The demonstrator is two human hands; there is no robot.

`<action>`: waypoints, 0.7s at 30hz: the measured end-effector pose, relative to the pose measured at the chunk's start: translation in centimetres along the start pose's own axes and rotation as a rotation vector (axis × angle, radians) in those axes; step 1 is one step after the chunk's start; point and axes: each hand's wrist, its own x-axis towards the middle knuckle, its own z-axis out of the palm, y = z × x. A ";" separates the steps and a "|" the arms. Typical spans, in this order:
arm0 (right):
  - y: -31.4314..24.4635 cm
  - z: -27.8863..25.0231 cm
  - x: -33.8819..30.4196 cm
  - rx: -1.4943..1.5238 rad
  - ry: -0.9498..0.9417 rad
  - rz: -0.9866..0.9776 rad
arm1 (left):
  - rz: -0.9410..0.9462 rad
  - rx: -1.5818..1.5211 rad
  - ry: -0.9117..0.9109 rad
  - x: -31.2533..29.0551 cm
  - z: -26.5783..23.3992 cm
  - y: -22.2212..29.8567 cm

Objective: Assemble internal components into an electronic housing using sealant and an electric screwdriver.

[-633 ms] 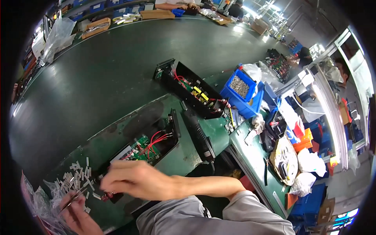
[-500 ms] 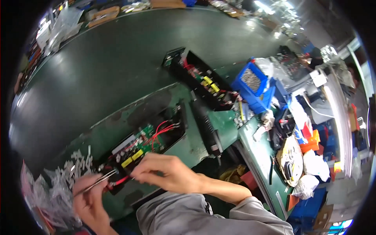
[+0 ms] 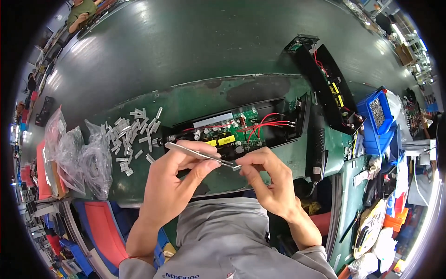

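At the frame's centre, the left hand [image 3: 174, 183] pinched slim silver tweezers [image 3: 200, 155] whose tips met a tiny piece pinched by the right hand [image 3: 269, 179], above the open black case [image 3: 297, 122] holding a green circuit board [image 3: 232, 130].

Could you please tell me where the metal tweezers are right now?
In the head view, the slim silver metal tweezers sit centre-frame, pinched in the left hand, tips meeting the right hand, just in front of the open black case with green circuit board.
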 end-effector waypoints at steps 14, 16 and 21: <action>1.7 0.4 0.2 -0.003 0.069 -0.013 | 0.020 0.037 0.018 1.0 0.3 -0.5; 1.6 0.6 0.3 0.009 0.093 0.016 | 0.035 0.039 0.035 1.0 0.1 -0.5; 2.1 0.7 1.0 -0.012 0.073 -0.050 | 0.007 0.082 0.053 1.5 0.3 0.2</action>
